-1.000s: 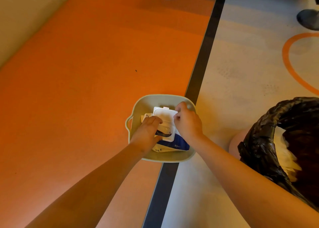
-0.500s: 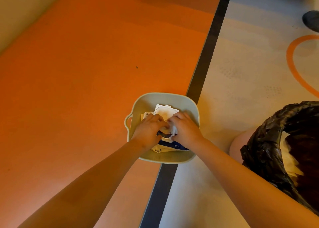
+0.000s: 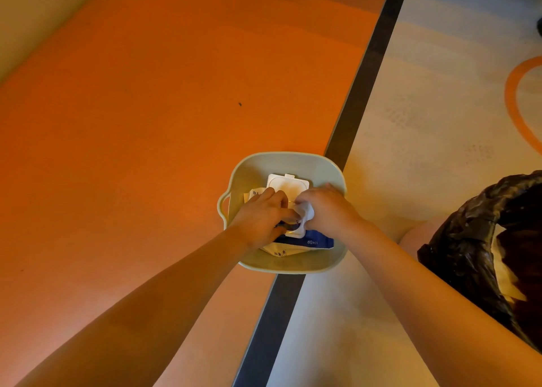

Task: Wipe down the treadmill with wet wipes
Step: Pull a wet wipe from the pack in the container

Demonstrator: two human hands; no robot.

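A broad, matte orange floor surface (image 3: 132, 123) fills the left side, smooth apart from a small dark speck. A straight dark grey stripe (image 3: 363, 84) borders it on the right.

Straddling that stripe sits a pale green, rounded-square plastic basin (image 3: 293, 266) with a small loop handle (image 3: 222, 208) on its left wall. Inside it lies the soft white-and-blue plastic pack of wet wipes (image 3: 316, 241), printed "80 PCS", its rigid white flip lid (image 3: 289, 184) standing open just beyond both sets of fingertips.

The left hand (image 3: 258, 219) comes in from the lower left. Its fingers are bent and close together, and they grip the top of the pack at the left edge of the dispenser opening; the pack's cream-coloured corner shows below the wrist. The right hand (image 3: 328, 208) meets it from the other side, fingers curled, thumb and forefinger pinching a crumpled white wet wipe (image 3: 305, 210). The tuft rises right at the opening, between the two hands' fingertips and touching both.

Right of the hands is pale cream flooring marked with a curved orange line (image 3: 511, 93). At the far right stands a bin lined with a glossy, wrinkled black plastic bag (image 3: 469, 240), with crumpled pale paper (image 3: 510, 284) inside.
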